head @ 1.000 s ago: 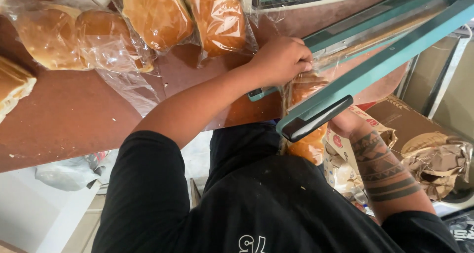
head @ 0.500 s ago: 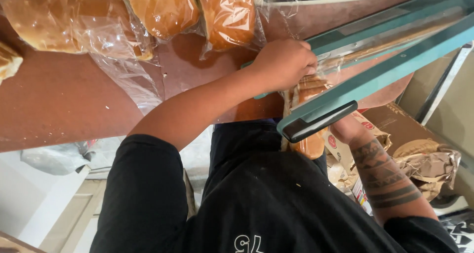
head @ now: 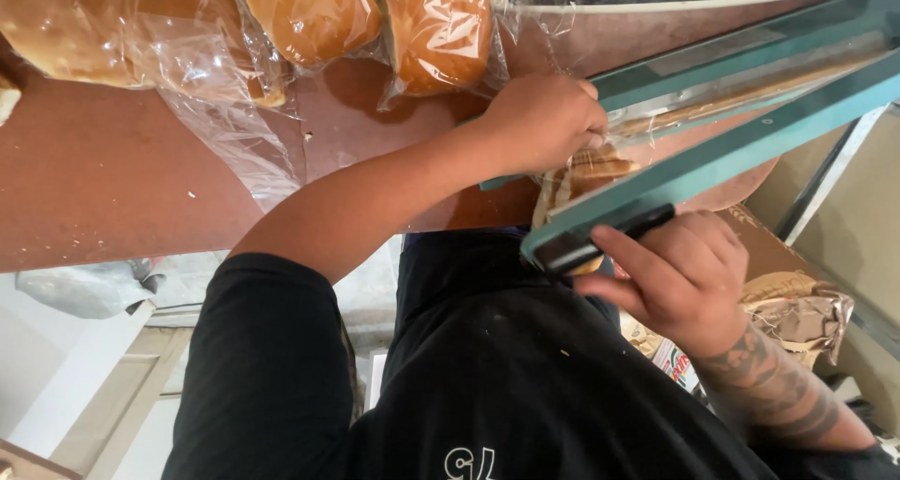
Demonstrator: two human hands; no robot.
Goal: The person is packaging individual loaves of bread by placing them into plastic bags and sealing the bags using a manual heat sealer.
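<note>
Left hand closed on the clear plastic bread bag, pinning its neck at the teal bar-type heat sealer; bag hangs off the table edge w/ bread inside. Right hand curled, fingers touching the black handle end of the teal sealer arm. Reddish-brown tabletop carries clear-bagged golden loaves at top. Brown cardboard box w/ crumpled paper lower right.
</note>
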